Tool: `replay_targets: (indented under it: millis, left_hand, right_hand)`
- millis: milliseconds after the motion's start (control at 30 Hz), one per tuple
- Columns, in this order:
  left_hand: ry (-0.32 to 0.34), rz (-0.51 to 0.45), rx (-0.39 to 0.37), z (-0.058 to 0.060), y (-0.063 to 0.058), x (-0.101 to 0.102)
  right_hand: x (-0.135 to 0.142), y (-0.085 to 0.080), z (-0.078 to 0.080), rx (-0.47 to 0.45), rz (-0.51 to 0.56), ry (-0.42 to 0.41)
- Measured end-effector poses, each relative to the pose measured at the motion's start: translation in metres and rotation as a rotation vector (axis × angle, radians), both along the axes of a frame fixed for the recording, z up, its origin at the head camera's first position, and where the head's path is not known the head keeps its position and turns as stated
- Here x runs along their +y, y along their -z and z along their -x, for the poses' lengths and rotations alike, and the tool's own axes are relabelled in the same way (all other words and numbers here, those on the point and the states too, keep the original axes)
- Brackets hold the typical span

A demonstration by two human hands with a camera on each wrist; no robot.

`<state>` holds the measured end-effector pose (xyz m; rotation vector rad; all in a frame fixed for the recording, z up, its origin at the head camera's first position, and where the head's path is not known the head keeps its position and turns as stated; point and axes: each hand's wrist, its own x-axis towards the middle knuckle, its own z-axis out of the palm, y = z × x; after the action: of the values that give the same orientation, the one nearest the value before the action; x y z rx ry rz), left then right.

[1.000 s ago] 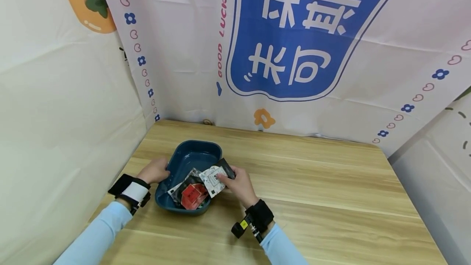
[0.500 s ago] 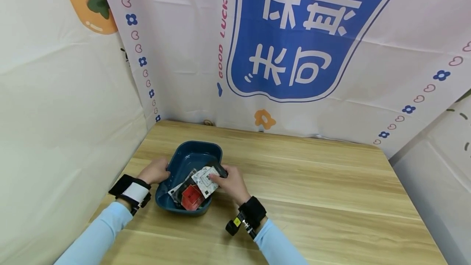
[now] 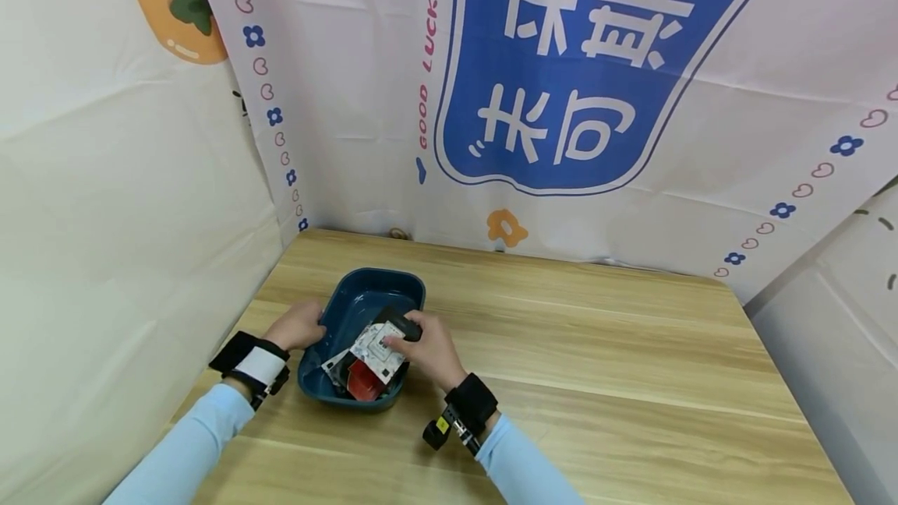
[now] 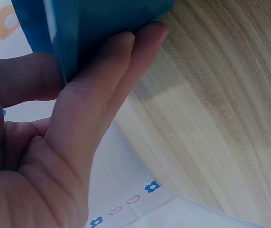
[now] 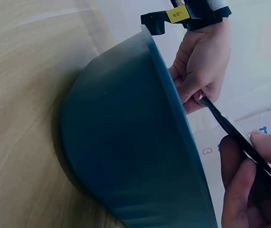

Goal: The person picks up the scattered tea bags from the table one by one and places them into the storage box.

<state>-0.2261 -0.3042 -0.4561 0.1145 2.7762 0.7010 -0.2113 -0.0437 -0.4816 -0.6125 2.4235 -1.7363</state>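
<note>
A dark blue plastic bin (image 3: 365, 302) sits on the table's left part. My left hand (image 3: 296, 326) grips its left wall, thumb over the rim; in the left wrist view, two straight fingers of that hand (image 4: 78, 114) lie along the wall's outside (image 4: 111, 23). With thumb and fingers, my right hand (image 3: 436, 353) pinches a flat packet (image 3: 375, 347), white and printed with a black part at its upper right. The packet is over the bin's near right part, overlapping a red packet (image 3: 365, 382) and others inside. From the right wrist, the packet (image 5: 237, 135) shows edge-on above the rim.
The wooden table (image 3: 596, 372) stretches off to the right of the bin. A printed cloth (image 3: 365, 139) hangs behind it, with a plain white cloth (image 3: 140, 256) close on the left. A camera (image 3: 436, 432) juts from the right wrist strap.
My right hand has moved left and slightly inward with the packet, which now covers more of the red one. The left hand and the bin have stayed in place.
</note>
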Motion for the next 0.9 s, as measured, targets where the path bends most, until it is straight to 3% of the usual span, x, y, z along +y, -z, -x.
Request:
replay_targets:
  millis: [267, 500, 667, 800, 900]
  left_hand:
    - [-0.001, -0.010, 0.001, 0.002, 0.002, 0.001]
    - [0.011, 0.001, 0.008, 0.003, 0.004, 0.000]
    - [0.000, -0.013, -0.008, -0.001, 0.005, 0.004]
    - [-0.004, -0.043, 0.000, -0.002, 0.003, 0.003]
    - [-0.004, -0.078, 0.001, -0.001, 0.003, -0.003]
  right_hand:
    - [-0.002, 0.004, -0.001, 0.014, -0.018, -0.020]
    - [-0.006, 0.005, -0.006, 0.083, -0.038, -0.077]
    - [-0.002, 0.005, -0.009, 0.113, -0.021, -0.050]
    - [0.013, -0.018, -0.018, 0.093, -0.003, -0.065]
    - [0.028, -0.018, -0.015, 0.075, 0.010, -0.059]
